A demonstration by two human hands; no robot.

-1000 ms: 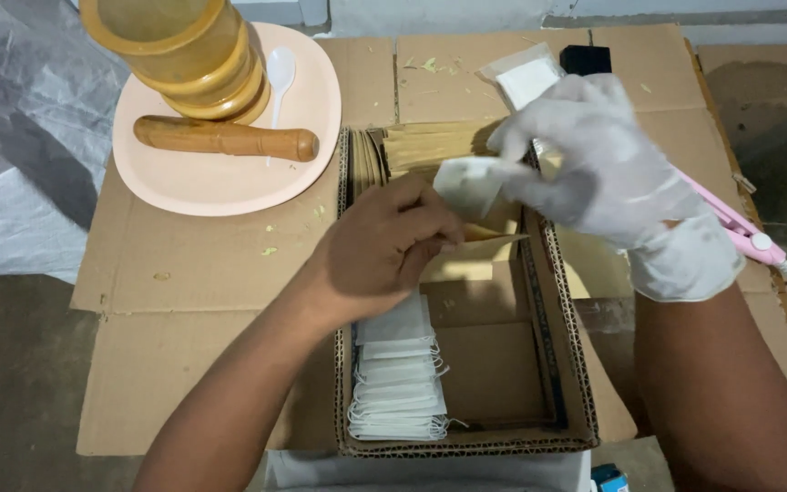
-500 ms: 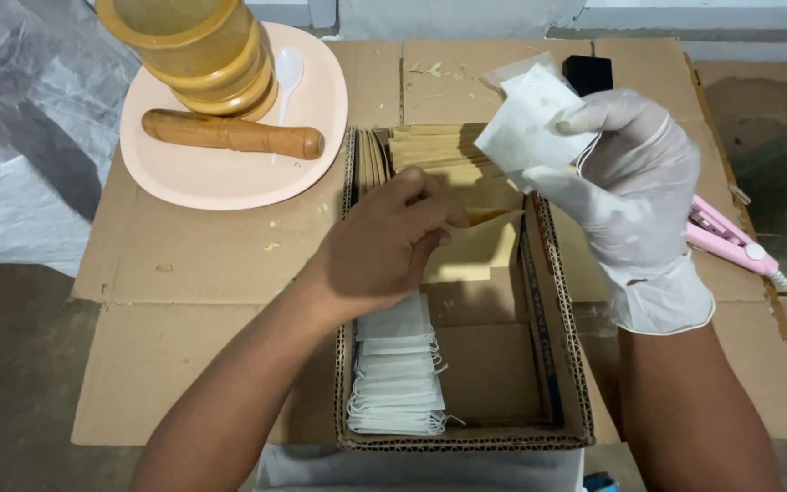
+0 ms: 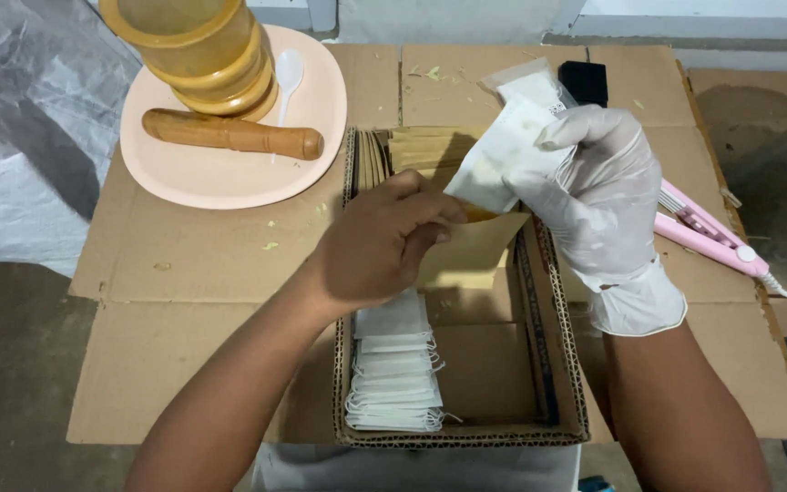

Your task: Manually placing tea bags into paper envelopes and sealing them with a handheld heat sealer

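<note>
While the gloved right hand (image 3: 608, 205) pinches a small white sachet (image 3: 503, 159) between thumb and fingers above the cardboard box (image 3: 557, 364), the bare left hand (image 3: 384, 246) curls its fingers closed on a tan envelope (image 3: 471, 251) just below it.

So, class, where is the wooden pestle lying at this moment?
In the head view the wooden pestle lies at upper left on the pink plate, just in front of the yellow mortar, beside a white spoon.
</note>
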